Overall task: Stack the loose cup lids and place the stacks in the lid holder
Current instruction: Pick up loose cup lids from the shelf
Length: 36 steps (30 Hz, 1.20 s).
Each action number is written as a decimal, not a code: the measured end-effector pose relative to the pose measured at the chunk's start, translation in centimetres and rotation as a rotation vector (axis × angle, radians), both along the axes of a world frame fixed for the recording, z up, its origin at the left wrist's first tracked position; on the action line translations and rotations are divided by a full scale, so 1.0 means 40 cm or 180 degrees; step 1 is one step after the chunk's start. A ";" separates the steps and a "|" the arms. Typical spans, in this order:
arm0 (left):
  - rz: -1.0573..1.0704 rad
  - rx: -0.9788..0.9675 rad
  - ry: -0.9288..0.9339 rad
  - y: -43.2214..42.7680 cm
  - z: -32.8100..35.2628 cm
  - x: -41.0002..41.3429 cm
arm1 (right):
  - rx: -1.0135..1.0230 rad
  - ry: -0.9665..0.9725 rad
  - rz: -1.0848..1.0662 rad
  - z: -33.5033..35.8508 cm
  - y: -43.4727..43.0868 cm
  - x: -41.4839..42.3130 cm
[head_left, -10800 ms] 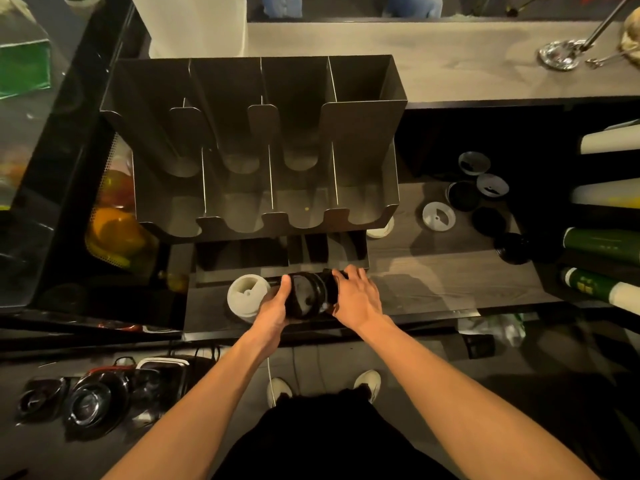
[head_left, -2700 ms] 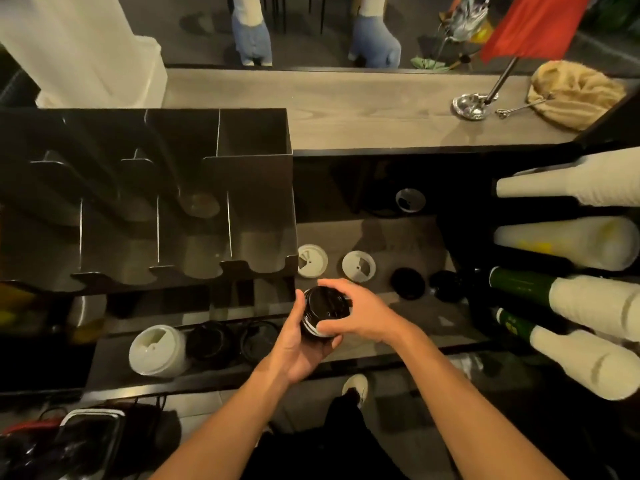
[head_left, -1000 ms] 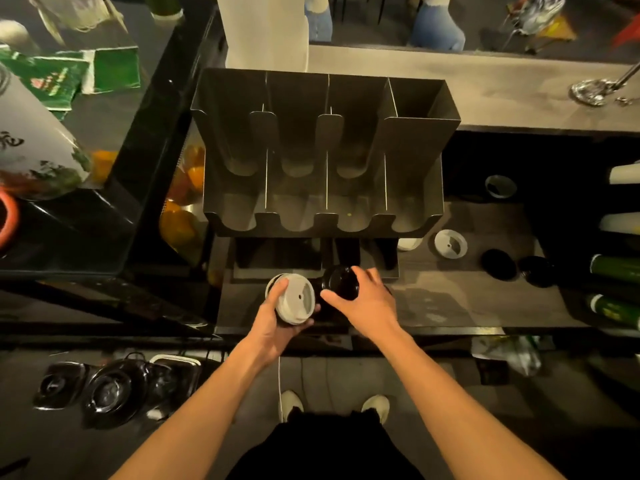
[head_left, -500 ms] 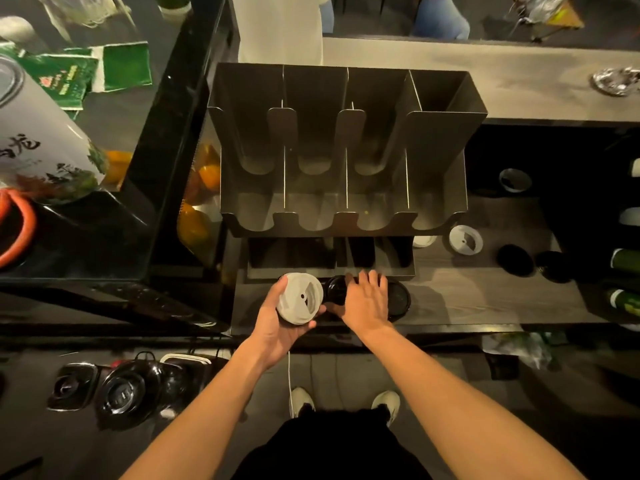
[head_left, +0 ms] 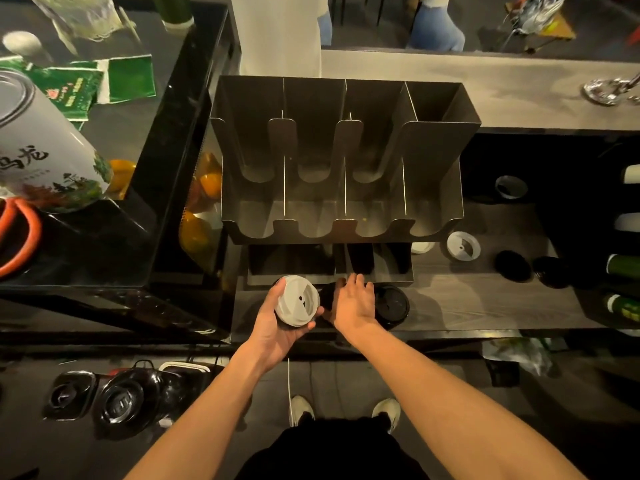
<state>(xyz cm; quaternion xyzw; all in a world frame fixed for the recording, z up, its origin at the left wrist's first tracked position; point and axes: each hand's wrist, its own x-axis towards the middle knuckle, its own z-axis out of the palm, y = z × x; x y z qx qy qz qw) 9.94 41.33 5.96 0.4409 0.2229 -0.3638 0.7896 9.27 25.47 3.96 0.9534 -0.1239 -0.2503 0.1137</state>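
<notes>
Lids (head_left: 297, 301) — between both hands

We see a dim, warm-lit scene. Light from above brightens the metal lid holder (head_left: 343, 174) and the forearms; the counter (head_left: 467, 299) carries soft shadows. Wide-angle distortion bends the edges, where dark corners lose detail.
</notes>
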 end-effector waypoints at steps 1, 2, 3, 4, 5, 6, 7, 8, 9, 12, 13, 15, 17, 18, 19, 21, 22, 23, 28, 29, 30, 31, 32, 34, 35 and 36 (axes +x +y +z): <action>0.0010 -0.0032 -0.0001 0.002 0.000 0.000 | 0.0084 -0.0085 -0.0068 -0.005 -0.002 -0.002; 0.0017 -0.0057 -0.0002 0.003 0.002 0.000 | 0.0173 -0.0204 -0.0126 -0.007 -0.004 -0.004; 0.0020 -0.0075 -0.0009 0.004 0.002 0.000 | 0.0249 -0.0298 -0.0162 -0.009 -0.008 -0.006; 0.0016 -0.0083 -0.0019 0.005 0.003 0.000 | 0.0302 -0.0361 -0.0178 -0.008 -0.012 -0.009; 0.0014 -0.0085 -0.0024 0.006 0.002 -0.001 | 0.0322 -0.0396 -0.0179 -0.008 -0.017 -0.013; 0.0020 -0.0087 -0.0020 0.006 0.001 -0.001 | 0.0313 -0.0409 -0.0153 -0.009 -0.022 -0.016; 0.0028 -0.0088 -0.0016 0.005 0.000 -0.002 | 0.0302 -0.0412 -0.0113 -0.011 -0.026 -0.020; 0.0036 -0.0077 -0.0010 0.005 0.000 -0.003 | 0.0295 -0.0434 -0.0069 -0.012 -0.028 -0.023; 0.0039 -0.0061 -0.0008 0.003 -0.002 -0.002 | 0.0275 -0.0448 -0.0011 -0.014 -0.030 -0.025; 0.0009 -0.0008 -0.0046 -0.003 0.000 0.001 | 0.0136 -0.0400 0.0124 -0.013 -0.029 -0.019; -0.0005 0.0001 -0.0061 -0.005 0.001 0.002 | 0.0113 -0.0352 0.0122 -0.014 -0.028 -0.014; -0.0019 0.0010 -0.0059 -0.007 0.002 0.003 | 0.0124 -0.0305 0.0084 -0.016 -0.024 -0.009; 0.0027 0.0017 -0.0042 -0.007 0.002 0.005 | 0.0302 -0.0418 0.0017 -0.027 -0.025 -0.011; 0.0049 0.0007 -0.0028 -0.008 0.003 0.006 | 0.0426 -0.0479 -0.0007 -0.032 -0.027 -0.016; 0.0056 -0.0006 -0.0024 -0.008 0.002 0.007 | 0.0517 -0.0535 0.0004 -0.036 -0.030 -0.021; 0.0048 -0.0030 -0.0027 -0.009 0.004 0.005 | 0.0594 -0.0576 0.0108 -0.039 -0.034 -0.032; 0.0042 -0.0033 -0.0024 -0.010 0.003 0.004 | 0.0618 -0.0561 0.0157 -0.039 -0.034 -0.033; 0.0043 -0.0027 -0.0020 -0.010 0.002 0.004 | 0.0636 -0.0519 0.0175 -0.038 -0.034 -0.032; 0.0039 -0.0010 0.0003 -0.011 0.002 0.002 | 0.0720 -0.0347 -0.0002 -0.038 -0.038 -0.016; 0.0041 0.0001 0.0007 -0.010 0.001 0.002 | 0.0783 -0.0344 -0.0054 -0.042 -0.037 -0.017; 0.0051 0.0007 0.0011 -0.010 0.001 0.003 | 0.0856 -0.0354 -0.0111 -0.045 -0.035 -0.017; 0.0064 0.0012 0.0013 -0.009 0.001 0.004 | 0.0919 -0.0357 -0.0157 -0.046 -0.034 -0.015; 0.0076 0.0013 0.0016 -0.008 0.002 0.005 | 0.0936 -0.0355 -0.0179 -0.046 -0.032 -0.011; 0.0067 0.0004 0.0012 -0.005 0.003 0.007 | 0.0819 -0.0327 -0.0089 -0.047 -0.033 -0.002; 0.0058 -0.0005 0.0010 -0.004 0.004 0.007 | 0.0758 -0.0339 -0.0032 -0.048 -0.036 0.000; 0.0057 -0.0015 0.0014 -0.002 0.005 0.006 | 0.0736 -0.0353 -0.0025 -0.051 -0.040 0.000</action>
